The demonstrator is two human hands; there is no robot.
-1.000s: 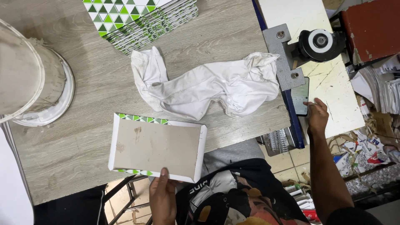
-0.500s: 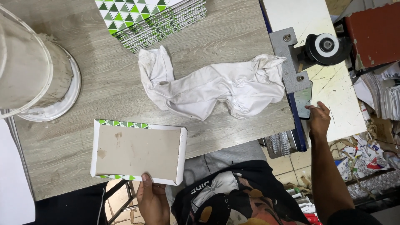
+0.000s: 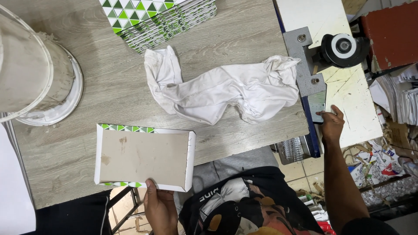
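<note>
Left hand (image 3: 159, 204): palm down at the table's near edge, fingers pinching the near rim of the cardboard tray.
Cardboard tray (image 3: 143, 157): flat on the wooden table (image 3: 244, 41), brown face up, green triangle pattern on its folded edges, nearer than the white cloth.
Right hand (image 3: 332, 124): arm stretched out, fingers spread, tips pressed on the grey metal plate (image 3: 310, 76), right of the white cloth.
White cloth (image 3: 222, 89): crumpled mid-table.
Patterned stack (image 3: 161, 17): beyond the cloth.
White bucket (image 3: 30, 65): far left of it.

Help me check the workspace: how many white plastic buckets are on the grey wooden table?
1: the white plastic bucket stands at the grey wooden table's far left edge, partly cut off by the frame; others could be out of view.
</note>
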